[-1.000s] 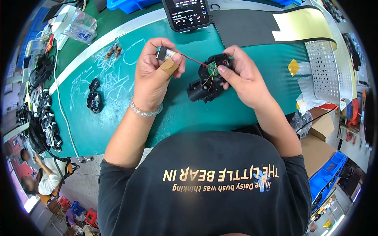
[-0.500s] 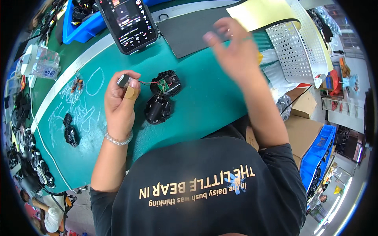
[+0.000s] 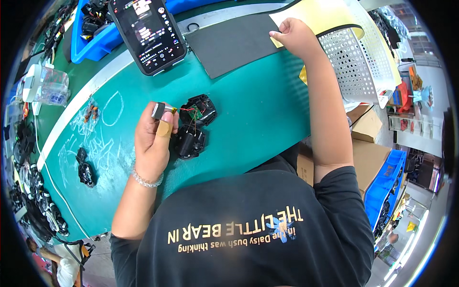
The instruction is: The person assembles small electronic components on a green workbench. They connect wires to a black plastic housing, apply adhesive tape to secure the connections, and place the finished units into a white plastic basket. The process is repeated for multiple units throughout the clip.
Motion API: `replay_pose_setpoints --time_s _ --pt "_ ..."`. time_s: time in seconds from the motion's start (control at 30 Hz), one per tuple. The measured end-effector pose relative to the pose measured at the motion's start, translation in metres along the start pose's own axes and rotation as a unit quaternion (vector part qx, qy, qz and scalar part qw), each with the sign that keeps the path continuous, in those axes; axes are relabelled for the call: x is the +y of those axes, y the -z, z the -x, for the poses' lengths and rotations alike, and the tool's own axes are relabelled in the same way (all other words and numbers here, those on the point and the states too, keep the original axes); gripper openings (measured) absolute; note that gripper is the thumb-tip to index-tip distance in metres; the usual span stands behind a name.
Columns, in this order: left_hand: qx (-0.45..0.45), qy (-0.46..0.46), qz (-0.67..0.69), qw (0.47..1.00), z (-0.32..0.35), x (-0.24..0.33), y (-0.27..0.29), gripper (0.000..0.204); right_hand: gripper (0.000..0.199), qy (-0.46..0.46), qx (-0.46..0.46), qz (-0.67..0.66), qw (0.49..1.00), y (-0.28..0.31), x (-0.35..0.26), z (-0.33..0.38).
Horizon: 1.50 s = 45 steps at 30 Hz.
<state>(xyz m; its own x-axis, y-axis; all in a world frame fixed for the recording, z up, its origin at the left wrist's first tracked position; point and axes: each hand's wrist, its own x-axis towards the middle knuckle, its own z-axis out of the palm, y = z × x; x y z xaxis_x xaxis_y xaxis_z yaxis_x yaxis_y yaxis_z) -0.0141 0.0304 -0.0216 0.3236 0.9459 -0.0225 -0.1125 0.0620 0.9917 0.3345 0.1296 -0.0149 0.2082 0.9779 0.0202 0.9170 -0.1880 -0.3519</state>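
Observation:
My left hand (image 3: 154, 138) is closed around a small silver-and-black battery (image 3: 158, 111), its thumb pressed on it and a tan plaster on that thumb. A red wire runs from the battery to a green circuit board (image 3: 195, 115) inside an open black plastic housing (image 3: 206, 109). Just nearer to me lies the other black housing half with a round cylinder (image 3: 187, 143), joined by thin wires. My right hand (image 3: 294, 38) is closed in a pinch at the edge of a pale yellow sheet (image 3: 325, 16), over a dark grey foam sheet (image 3: 234, 45). Whatever its fingertips hold is hidden.
A phone (image 3: 150, 38) leans at the far side, beside a blue bin (image 3: 91, 48) of black parts. A white perforated basket (image 3: 351, 62) stands at the right. Black parts (image 3: 86, 172) and a clear bag with small brown parts (image 3: 91, 112) lie on the left.
My right hand has come down from an open, blurred sweep to a pinch at the yellow sheet's edge. My left hand keeps its hold, with the battery brought closer to the housing.

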Motion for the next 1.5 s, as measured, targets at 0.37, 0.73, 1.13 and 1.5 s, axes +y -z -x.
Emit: replay_pose_setpoints --time_s 0.37,0.73,1.13,1.5 --pt "0.080 -0.068 0.007 0.994 -0.002 -0.006 0.007 0.012 0.027 0.021 0.080 -0.107 0.991 -0.017 -0.007 0.007" --pt "0.086 -0.127 -0.061 0.986 0.003 -0.005 0.003 0.011 0.020 0.047 0.079 0.032 0.995 -0.009 -0.004 0.012" --pt "0.087 -0.068 -0.061 0.992 0.003 0.004 0.001 0.017 0.015 0.046 0.166 -0.370 0.913 0.002 -0.046 0.040" --pt "0.009 -0.041 -0.003 0.999 0.023 0.002 -0.003 0.023 0.016 0.235 -0.143 -0.610 0.743 -0.032 -0.159 0.142"
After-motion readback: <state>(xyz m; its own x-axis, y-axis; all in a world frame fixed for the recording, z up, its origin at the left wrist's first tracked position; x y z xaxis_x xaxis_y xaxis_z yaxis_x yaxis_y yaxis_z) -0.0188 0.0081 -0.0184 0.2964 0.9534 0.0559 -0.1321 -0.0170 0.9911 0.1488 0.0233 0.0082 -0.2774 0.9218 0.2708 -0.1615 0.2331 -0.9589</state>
